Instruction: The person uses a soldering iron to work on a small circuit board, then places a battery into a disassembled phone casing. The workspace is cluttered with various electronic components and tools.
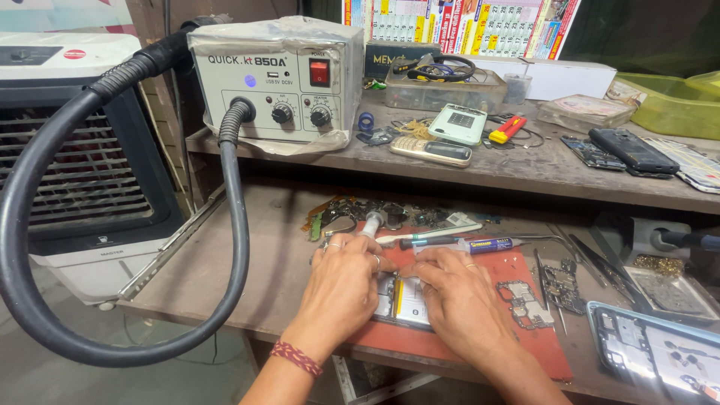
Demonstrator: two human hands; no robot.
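A: Head view: what's in hand?

B: Opened phone [403, 300] on the red mat [525, 330]. Left hand [341, 289] and right hand [457, 300] both press on it, fingers flat (not clenched).

A: Next?

B: Probably lifting a part, which calls for steady fingertip pressure.

Both hands sit side by side on the mat [517, 330], left hand [341, 289] beside right hand [457, 300], both resting on the opened phone [405, 301] between them. Just behind the fingers lie a tube [480, 244] and a toothbrush [427, 235]. Right of the right hand, circuit boards [540, 296]; further right, a phone frame [660, 356]. On the shelf [525, 169] behind, the hot-air station [274, 79] stands left, its hose [45, 225] looping down at the left.
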